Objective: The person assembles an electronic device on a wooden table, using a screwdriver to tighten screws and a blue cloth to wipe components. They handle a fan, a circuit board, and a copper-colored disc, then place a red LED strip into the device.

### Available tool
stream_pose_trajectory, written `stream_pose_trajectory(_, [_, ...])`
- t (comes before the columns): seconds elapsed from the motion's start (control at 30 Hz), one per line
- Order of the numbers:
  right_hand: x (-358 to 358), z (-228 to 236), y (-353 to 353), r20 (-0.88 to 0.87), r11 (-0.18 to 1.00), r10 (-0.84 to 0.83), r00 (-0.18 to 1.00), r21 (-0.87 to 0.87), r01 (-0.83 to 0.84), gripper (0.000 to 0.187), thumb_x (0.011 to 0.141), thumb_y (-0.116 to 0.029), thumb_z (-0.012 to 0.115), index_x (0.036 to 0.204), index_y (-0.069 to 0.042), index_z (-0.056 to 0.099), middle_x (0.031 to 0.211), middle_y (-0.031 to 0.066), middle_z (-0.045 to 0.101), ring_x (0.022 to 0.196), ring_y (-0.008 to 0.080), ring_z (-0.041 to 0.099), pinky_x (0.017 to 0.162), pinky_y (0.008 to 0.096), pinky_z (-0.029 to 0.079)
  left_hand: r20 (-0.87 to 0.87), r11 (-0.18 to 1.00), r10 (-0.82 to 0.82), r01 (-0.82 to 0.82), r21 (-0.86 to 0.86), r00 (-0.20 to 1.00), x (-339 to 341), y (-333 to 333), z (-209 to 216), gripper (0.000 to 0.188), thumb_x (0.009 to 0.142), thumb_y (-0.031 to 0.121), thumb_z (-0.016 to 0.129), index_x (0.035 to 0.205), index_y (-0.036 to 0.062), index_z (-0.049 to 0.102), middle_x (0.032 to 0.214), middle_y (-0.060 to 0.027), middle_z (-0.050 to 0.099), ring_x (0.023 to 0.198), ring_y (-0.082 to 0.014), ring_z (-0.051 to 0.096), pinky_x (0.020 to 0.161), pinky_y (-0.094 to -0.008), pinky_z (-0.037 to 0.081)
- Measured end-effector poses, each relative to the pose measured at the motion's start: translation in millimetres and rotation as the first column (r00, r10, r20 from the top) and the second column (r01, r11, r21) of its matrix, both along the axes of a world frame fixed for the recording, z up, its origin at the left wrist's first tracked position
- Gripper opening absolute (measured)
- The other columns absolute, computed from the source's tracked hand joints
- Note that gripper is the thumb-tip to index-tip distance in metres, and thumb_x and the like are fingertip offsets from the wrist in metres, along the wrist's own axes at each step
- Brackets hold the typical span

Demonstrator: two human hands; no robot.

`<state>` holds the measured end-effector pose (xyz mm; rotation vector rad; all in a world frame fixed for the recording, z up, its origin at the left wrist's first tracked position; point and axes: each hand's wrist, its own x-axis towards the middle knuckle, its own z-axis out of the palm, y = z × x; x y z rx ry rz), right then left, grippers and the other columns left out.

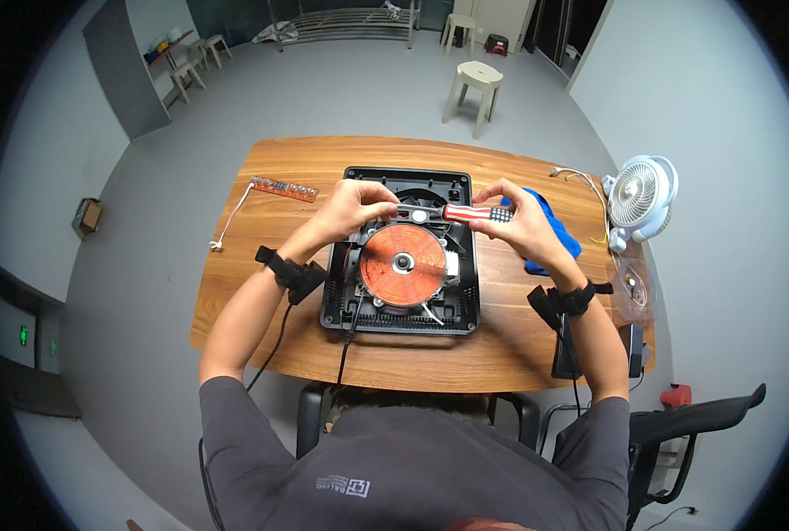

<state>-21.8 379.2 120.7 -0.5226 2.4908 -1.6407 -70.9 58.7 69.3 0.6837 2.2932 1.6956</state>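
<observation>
On the wooden table lies an opened induction cooker base [333, 301], a black plastic housing with a round copper-coloured coil [403, 264] in its middle. Above the far part of the housing I hold a screwdriver [470, 213] level, its red, white and dark patterned handle toward the right. My right hand [520, 226] grips that handle between thumb and fingers. My left hand [356, 209] pinches the shaft near its tip at the left; the very tip is hidden by the fingers. A white-sleeved wire end [432, 311] sticks out below the coil.
A narrow orange circuit board [284, 188] with a white cable lies at the table's left. Toward the right are a blue cloth [549, 232], a white fan [642, 199], a clear plastic container [635, 292] and dark devices [568, 347]. Black cables run from both wrist straps.
</observation>
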Motion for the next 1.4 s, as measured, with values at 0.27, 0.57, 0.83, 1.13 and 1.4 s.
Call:
stream_pose_trajectory(0.27, [-17.2, 19.0, 15.0, 0.145, 0.997, 0.079, 0.986, 0.004, -0.080, 0.039, 0.085, -0.027, 0.084, 0.109, -0.001, 0.065, 0.095, 0.0055, 0.069, 0.081, 0.0093, 0.065, 0.069, 0.0244, 0.051, -0.327, 0.953, -0.137, 0.034, -0.303, 0.935, -6.7, 16.8, 21.0, 0.015, 0.090, 0.012, 0.076, 0.100, 0.0010, 0.076, 0.087, -0.0117, 0.077, 0.079, -0.0187, 0.074, 0.073, -0.0312, 0.058])
stream_pose_trajectory(0.57, [-20.7, 28.9, 13.5, -0.015, 0.999, 0.035, 0.999, -0.003, -0.035, 0.032, 0.087, -0.019, 0.082, 0.106, 0.000, 0.065, 0.089, 0.0049, 0.069, 0.084, 0.0094, 0.067, 0.072, 0.0271, 0.056, -0.509, 0.854, -0.301, -0.009, -0.520, 0.806, -26.9, 37.5, 5.5, 0.016, 0.086, 0.018, 0.077, 0.094, 0.0048, 0.076, 0.083, -0.0145, 0.074, 0.077, -0.0324, 0.072, 0.072, -0.0400, 0.057])
stream_pose_trajectory(0.83, [-39.2, 35.0, 17.5, -0.521, 0.960, -0.057, 0.852, 0.207, 0.191, 0.038, 0.089, -0.025, 0.080, 0.106, 0.002, 0.060, 0.087, 0.0183, 0.072, 0.076, 0.0262, 0.074, 0.069, 0.0349, 0.057, -0.378, 0.708, -0.426, 0.043, -0.705, 0.822, -59.4, 55.5, -1.3, 0.046, 0.085, 0.027, 0.079, 0.123, 0.0035, 0.069, 0.118, -0.0172, 0.070, 0.111, -0.0357, 0.066, 0.097, -0.0445, 0.052])
stream_pose_trajectory(1.13, [-54.9, 24.4, 11.7, -0.408, 0.942, 0.003, 0.913, 0.307, 0.134, 0.037, 0.090, -0.018, 0.078, 0.107, 0.001, 0.051, 0.082, 0.0198, 0.072, 0.078, 0.0309, 0.074, 0.072, 0.0384, 0.057, -0.274, 0.648, -0.420, 0.074, -0.758, 0.865, -58.3, 63.9, -26.3, 0.043, 0.079, 0.022, 0.083, 0.117, 0.0039, 0.073, 0.112, -0.0169, 0.070, 0.110, -0.0364, 0.066, 0.095, -0.0432, 0.053])
stream_pose_trajectory(1.4, [-63.9, 15.7, 1.0, -0.401, 0.922, 0.108, 0.910, 0.383, 0.060, 0.036, 0.090, -0.018, 0.077, 0.105, 0.001, 0.051, 0.088, 0.0210, 0.070, 0.084, 0.0371, 0.071, 0.074, 0.0425, 0.055, -0.294, 0.657, -0.441, 0.081, -0.750, 0.848, -61.5, 63.0, -32.0, 0.037, 0.081, 0.024, 0.081, 0.111, 0.0034, 0.076, 0.109, -0.0170, 0.070, 0.107, -0.0364, 0.066, 0.094, -0.0428, 0.054])
